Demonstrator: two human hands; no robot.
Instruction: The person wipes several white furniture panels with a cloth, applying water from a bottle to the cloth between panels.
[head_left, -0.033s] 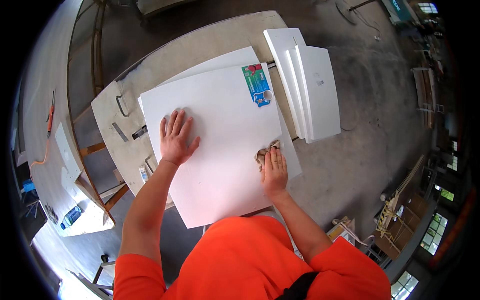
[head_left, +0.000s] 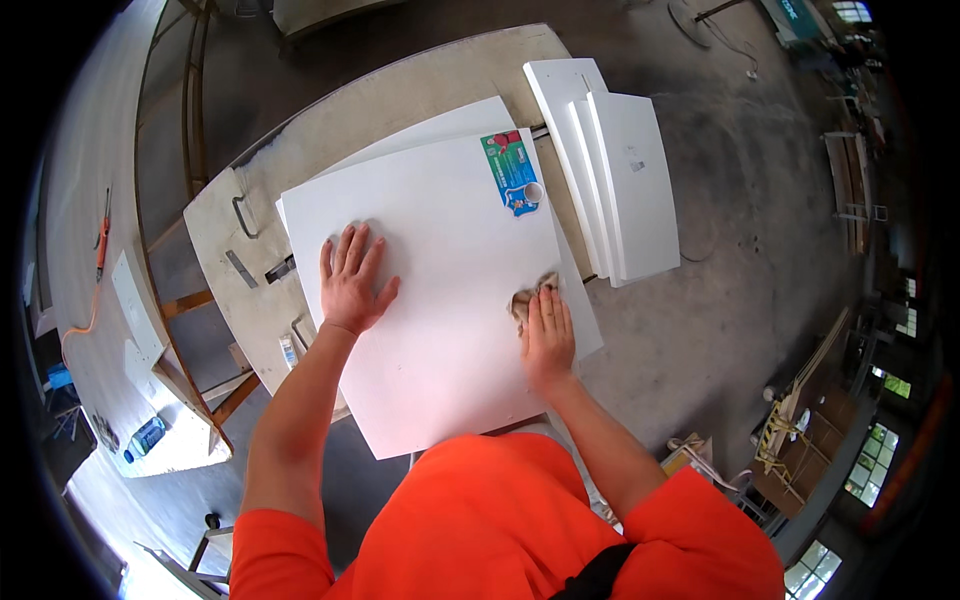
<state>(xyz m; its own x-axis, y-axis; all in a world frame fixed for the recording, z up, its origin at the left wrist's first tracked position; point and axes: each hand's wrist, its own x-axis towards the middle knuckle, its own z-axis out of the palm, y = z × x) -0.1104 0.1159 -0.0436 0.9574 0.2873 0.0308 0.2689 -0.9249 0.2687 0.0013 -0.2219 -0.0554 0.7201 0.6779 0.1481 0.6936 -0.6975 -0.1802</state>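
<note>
A large white panel point(head_left: 440, 370) lies in front of me, on top of another white panel point(head_left: 440, 125) that shows past its far and right edges. My left hand point(head_left: 352, 285) rests flat on the upper panel, left of its middle, fingers spread and holding nothing. Near the panel's right edge, my right hand point(head_left: 549, 335) presses a crumpled beige rag point(head_left: 521, 303) against the surface, fingers close together over it. A green and blue printed sticker point(head_left: 507, 165) is at the panel's far right corner, with a small round white piece point(head_left: 533, 192) on it.
The panels lie on a worn wooden worktable point(head_left: 420, 75). Several white boards point(head_left: 640, 190) lean together at its right. Metal handles point(head_left: 243, 216) and a small white tube point(head_left: 288, 350) lie on its left. Another bench holds a blue bottle point(head_left: 145, 438) and an orange-handled tool point(head_left: 103, 245).
My right hand and the rag have shifted very slightly away from me along the panel. My left hand has stayed in place.
</note>
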